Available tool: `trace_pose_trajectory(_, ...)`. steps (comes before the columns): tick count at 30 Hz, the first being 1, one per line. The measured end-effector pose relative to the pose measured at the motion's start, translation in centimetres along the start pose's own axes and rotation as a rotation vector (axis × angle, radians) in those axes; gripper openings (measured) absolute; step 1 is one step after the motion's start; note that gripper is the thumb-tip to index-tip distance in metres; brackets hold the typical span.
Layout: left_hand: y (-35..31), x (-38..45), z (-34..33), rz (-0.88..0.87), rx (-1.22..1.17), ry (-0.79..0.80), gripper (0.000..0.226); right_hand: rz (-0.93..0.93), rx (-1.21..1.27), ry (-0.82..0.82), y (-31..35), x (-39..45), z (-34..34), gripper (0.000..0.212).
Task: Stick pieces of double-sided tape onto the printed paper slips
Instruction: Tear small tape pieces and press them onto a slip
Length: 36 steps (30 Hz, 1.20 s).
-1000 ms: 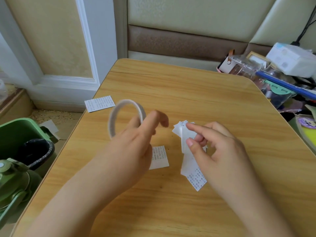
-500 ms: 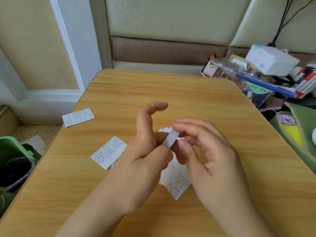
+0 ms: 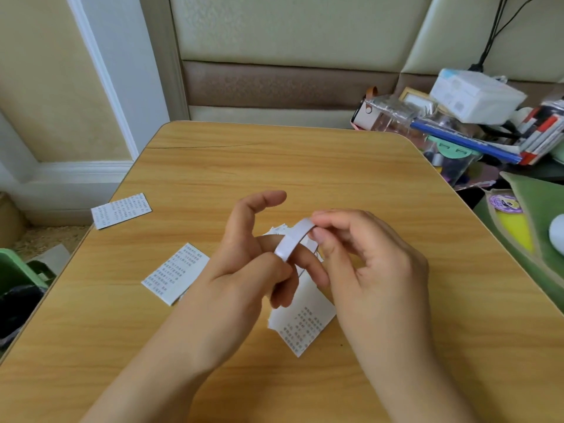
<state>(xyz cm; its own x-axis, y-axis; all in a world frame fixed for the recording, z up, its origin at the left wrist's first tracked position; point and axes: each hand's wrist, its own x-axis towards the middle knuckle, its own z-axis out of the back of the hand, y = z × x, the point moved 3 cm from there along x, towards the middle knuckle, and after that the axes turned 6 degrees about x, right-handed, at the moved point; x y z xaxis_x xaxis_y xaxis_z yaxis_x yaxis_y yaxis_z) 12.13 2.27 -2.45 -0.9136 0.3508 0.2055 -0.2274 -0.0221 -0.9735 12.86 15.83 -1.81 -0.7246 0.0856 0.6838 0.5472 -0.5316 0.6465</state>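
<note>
Your left hand (image 3: 244, 264) grips the tape roll (image 3: 293, 243) above the counter (image 3: 274, 160), forefinger raised. Your right hand (image 3: 366, 264) pinches the tape's upper edge. Directly below the roll lies a stack of slips (image 3: 300, 328); one slip (image 3: 175, 277) lies left of it, another (image 3: 121, 210) farther left at the counter's edge.

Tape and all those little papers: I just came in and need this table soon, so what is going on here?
A person is working with both hands over a wooden table. The left hand holds the roll of double-sided tape, and the right hand pinches its upper edge, apparently picking at the tape. A small pile of printed slips lies under the hands. One slip lies to the left, another at the table's left edge. No tape shows on any of them.
</note>
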Motion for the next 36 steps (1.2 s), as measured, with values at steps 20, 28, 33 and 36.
trace_pose_trajectory(20,0.0,0.0,0.6,0.023,0.269,-0.116,0.02,0.049,-0.086,0.026,0.9,-0.1,-1.3,0.028)
trace_pose_trajectory(28,-0.4,0.0,0.6,-0.041,0.472,-0.166,0.028,-0.073,0.104,-0.01,0.7,-0.3,-1.3,0.006)
trace_pose_trajectory(33,-0.7,0.0,0.6,-0.09,0.536,-0.193,0.022,-0.221,0.252,0.021,0.5,-0.3,-1.4,0.018)
trace_pose_trajectory(36,-0.6,0.0,0.6,-0.09,0.556,-0.204,0.022,-0.205,0.248,0.053,0.5,-0.2,-1.5,0.041)
